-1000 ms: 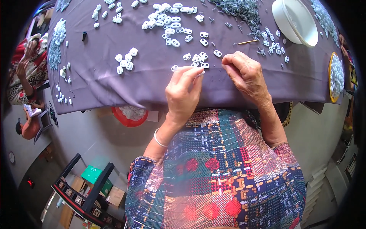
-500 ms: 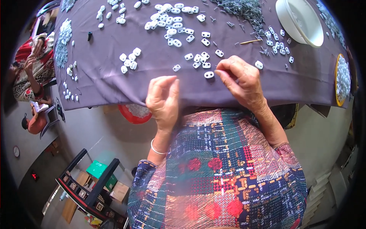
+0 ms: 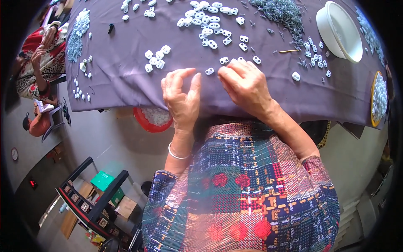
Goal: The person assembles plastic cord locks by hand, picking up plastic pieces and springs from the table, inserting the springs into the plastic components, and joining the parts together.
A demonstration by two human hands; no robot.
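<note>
Purplish-grey cloth is spread beneath and beyond the left hand and the right hand. On the left, thumb and forefinger are held apart, with a gap of cloth showing between their tips; a pale bracelet is worn on that wrist. The right hand is turned downward with its fingers curled and bunched close; whether anything is pinched under them cannot be told, as the tips are mostly hidden.

One small white piece, pierced with dark holes, is seen between the two hands, just beside the right fingertips. A second holed piece is placed just beyond the right forefinger, and a third holed piece just past the knuckles. To the right of the right hand, apart from the others, a lone white piece is seen.

Beyond the left hand, a white cluster is gathered. Farther beyond both hands, white oval pieces are piled. Beyond the right hand and to its right, grey screws are heaped, near a golden stick and a white tub.
</note>
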